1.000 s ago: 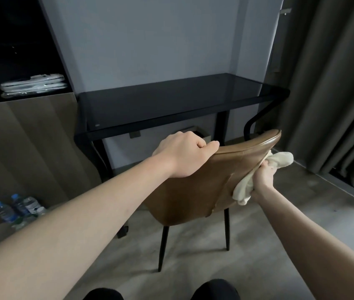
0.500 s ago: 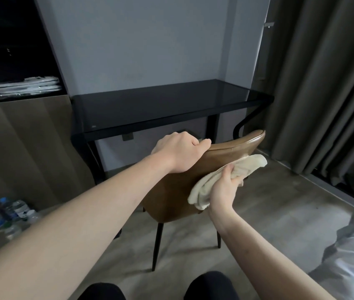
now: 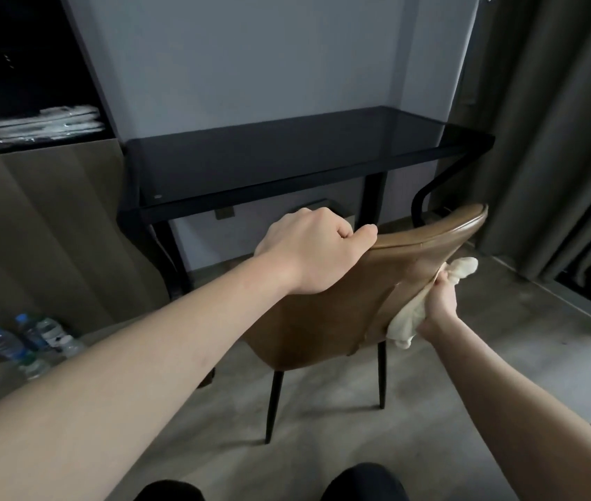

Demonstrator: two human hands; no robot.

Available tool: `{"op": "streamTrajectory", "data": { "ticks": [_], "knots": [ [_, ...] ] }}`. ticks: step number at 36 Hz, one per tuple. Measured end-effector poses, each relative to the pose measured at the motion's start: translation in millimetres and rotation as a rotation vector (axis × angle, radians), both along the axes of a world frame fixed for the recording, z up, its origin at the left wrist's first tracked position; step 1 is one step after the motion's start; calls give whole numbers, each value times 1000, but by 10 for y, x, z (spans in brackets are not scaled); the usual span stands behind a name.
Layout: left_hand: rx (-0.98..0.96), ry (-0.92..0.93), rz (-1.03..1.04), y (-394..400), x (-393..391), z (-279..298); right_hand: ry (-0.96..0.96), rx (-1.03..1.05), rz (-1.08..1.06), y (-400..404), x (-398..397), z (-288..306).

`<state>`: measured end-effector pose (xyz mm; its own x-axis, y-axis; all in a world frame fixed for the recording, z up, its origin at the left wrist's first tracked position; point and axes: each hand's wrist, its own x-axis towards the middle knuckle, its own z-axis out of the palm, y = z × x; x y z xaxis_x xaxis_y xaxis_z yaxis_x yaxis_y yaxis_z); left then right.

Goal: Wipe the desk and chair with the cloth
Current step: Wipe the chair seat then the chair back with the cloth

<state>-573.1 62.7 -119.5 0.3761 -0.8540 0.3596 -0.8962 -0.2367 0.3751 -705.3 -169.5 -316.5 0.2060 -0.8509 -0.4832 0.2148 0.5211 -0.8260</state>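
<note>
Shifted since half a second ago: right hand [image 3: 439, 301] and cream cloth [image 3: 409, 320], from mid-back of the brown chair [image 3: 326, 320] out to its right edge. Fingers bunched tight round cloth, pressed against chair. Left hand [image 3: 313, 253] curled over chair's top rim. Beyond chair, black desk [image 3: 286, 164].

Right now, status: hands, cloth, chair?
Left hand grips chair top edge. Right hand holds cloth against chair's back, right side. Desk behind; nothing in the way.
</note>
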Motion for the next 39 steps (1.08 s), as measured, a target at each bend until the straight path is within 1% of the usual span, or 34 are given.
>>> {"op": "streamTrajectory", "data": {
  "ticks": [2, 5, 7, 10, 12, 14, 16, 19, 21, 23, 27, 30, 34, 37, 39],
  "knots": [
    [7, 1, -3, 4, -6, 6, 49, -5, -10, 166, 8, 150],
    [19, 3, 6, 27, -29, 28, 70, 14, 0, 415, 0, 281],
    [29, 4, 16, 43, -51, 46, 63, 132, -8, 716, 22, 497],
    [41, 27, 28, 71, -78, 66, -48, 344, -48, 1048, 63, 751],
    [46, 45, 34, 92, -96, 81, -118, 392, -128, 1172, 78, 819],
    [51, 62, 46, 109, -115, 95, -212, 334, -171, 1102, 120, 727],
    [52, 71, 58, 124, -132, 104, -230, 192, -187, 1060, 137, 705],
    [53, 65, 72, 131, -144, 110, -210, 33, -77, 1205, 51, 1099],
    [51, 56, 72, 130, -149, 109, -234, -43, -125, 1166, 3, 1253],
    [50, 45, 71, 128, -155, 104, -248, -81, -135, 1113, -9, 1220],
    [42, 16, 72, 107, -148, 79, -151, -187, -145, 1080, 29, 1014],
    [30, 11, 58, 93, -119, 51, -106, -183, -146, 945, 61, 728],
    [22, 4, 46, 68, -81, 19, -51, -43, -111, 875, 136, 240],
    [8, -8, 28, 26, -32, -17, -66, 95, -104, 842, 239, -132],
    [-3, -10, 14, 14, -14, -34, -59, 140, -92, 838, 274, -344]
  ]
}}
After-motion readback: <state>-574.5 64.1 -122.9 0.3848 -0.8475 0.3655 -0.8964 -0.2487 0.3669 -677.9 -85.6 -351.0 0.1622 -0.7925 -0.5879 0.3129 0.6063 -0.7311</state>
